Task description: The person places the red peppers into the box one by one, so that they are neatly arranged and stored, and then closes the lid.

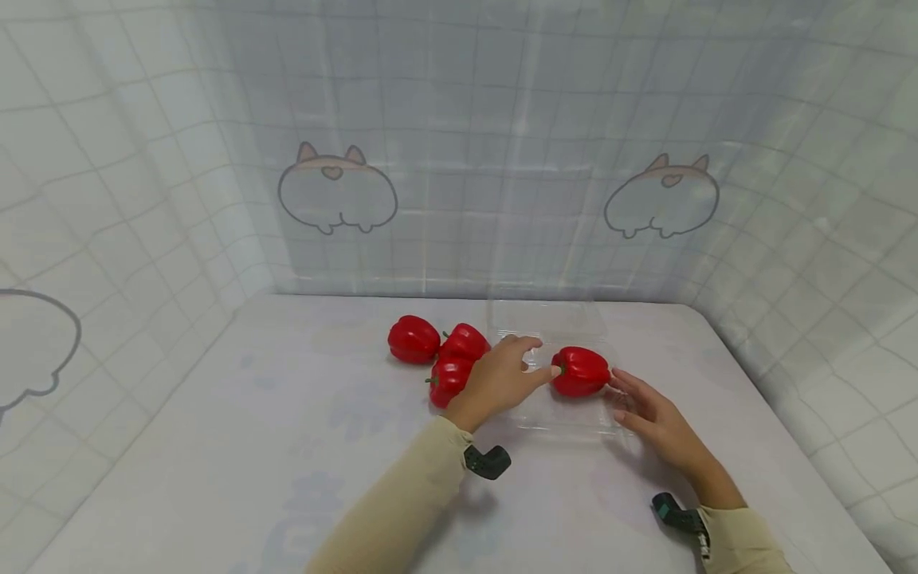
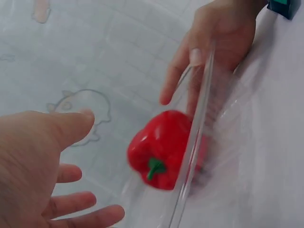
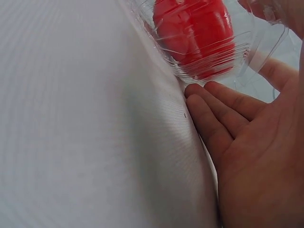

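My right hand (image 1: 663, 426), fingers straight, rests against the right end of the clear box (image 1: 552, 414), where one red pepper (image 1: 582, 373) lies. My left hand (image 1: 498, 375), spread, hovers over the box's left side beside three more peppers (image 1: 448, 368); a printed sheet (image 1: 459, 191) hangs beyond.

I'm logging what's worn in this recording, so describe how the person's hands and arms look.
The left hand and right hand are bare. The left sleeve and right sleeve are pale beige, reaching near the wrists. A dark, bent device sits at each wrist: the left device and right device, which shows a green patch.
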A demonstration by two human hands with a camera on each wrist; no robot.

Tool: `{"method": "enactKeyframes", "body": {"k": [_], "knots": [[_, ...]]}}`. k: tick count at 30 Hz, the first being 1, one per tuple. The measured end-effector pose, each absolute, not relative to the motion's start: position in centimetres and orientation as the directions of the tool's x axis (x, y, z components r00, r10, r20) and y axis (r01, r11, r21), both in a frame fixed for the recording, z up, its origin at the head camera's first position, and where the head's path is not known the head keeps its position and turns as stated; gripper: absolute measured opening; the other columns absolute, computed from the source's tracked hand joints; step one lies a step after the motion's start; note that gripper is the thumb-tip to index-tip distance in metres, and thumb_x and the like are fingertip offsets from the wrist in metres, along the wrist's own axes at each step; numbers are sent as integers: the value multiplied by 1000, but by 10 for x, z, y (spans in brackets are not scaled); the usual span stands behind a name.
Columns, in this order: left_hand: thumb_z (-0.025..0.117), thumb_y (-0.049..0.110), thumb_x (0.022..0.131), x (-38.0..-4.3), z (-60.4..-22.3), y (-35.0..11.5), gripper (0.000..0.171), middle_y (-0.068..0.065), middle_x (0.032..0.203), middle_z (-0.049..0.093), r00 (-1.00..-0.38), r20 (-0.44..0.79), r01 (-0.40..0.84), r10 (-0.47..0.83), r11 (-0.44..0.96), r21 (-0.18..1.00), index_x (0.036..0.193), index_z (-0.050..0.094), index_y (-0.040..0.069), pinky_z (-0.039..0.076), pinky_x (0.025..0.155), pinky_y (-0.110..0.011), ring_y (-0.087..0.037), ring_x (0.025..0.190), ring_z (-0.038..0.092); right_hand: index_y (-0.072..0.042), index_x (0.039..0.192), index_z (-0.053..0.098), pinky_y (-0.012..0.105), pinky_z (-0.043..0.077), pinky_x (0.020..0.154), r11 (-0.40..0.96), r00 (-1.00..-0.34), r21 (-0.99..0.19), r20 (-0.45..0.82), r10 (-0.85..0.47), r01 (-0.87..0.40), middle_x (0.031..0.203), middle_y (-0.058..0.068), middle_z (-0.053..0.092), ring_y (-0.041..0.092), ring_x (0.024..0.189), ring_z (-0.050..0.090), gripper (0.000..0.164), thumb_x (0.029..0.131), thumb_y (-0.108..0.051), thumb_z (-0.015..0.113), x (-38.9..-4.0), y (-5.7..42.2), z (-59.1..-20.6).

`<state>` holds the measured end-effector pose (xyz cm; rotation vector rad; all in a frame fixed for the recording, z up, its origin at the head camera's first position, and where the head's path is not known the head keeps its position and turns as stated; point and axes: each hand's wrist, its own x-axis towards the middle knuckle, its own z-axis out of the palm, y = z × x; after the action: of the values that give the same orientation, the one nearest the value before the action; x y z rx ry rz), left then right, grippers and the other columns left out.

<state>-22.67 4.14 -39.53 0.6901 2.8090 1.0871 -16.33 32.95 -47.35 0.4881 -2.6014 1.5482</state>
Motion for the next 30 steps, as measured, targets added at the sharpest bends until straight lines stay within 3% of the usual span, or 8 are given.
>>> {"method": "enactKeyframes", "body": {"k": [3, 13, 23, 30], "knots": [[69, 52, 90, -226, -395, 25, 58, 1, 133, 59, -900, 153, 399, 408, 631, 666, 138, 60, 20, 56, 70, -26, -15, 102, 64, -8, 157, 31, 14, 41, 97, 428, -946, -850, 225, -234, -308, 153, 23, 40, 44, 134, 43, 65, 99, -11, 61, -162, 329, -475], [75, 27, 91, -230, -401, -28, 39, 4, 118, 66, -874, 370, 483, 316, 488, 727, 128, 66, 19, 57, 83, -29, -11, 101, 63, -10, 158, 30, 16, 44, 95, 430, -945, -849, 222, -239, -308, 153, 21, 41, 44, 132, 47, 64, 101, -12, 59, -163, 330, -474], [78, 19, 88, -240, -406, -60, 37, 6, 117, 65, -868, 415, 495, 271, 432, 754, 123, 68, 19, 59, 79, -36, -16, 100, 63, -10, 158, 30, 16, 45, 95, 420, -946, -854, 224, -236, -307, 152, 22, 42, 40, 131, 49, 64, 101, -13, 59, -164, 331, -476], [75, 18, 91, -251, -416, -85, 34, 3, 116, 66, -879, 425, 475, 215, 458, 751, 124, 67, 16, 58, 84, -36, -16, 102, 64, -11, 158, 30, 15, 44, 95, 429, -943, -846, 230, -240, -315, 152, 22, 42, 41, 132, 48, 63, 101, -12, 58, -166, 332, -475]]}}
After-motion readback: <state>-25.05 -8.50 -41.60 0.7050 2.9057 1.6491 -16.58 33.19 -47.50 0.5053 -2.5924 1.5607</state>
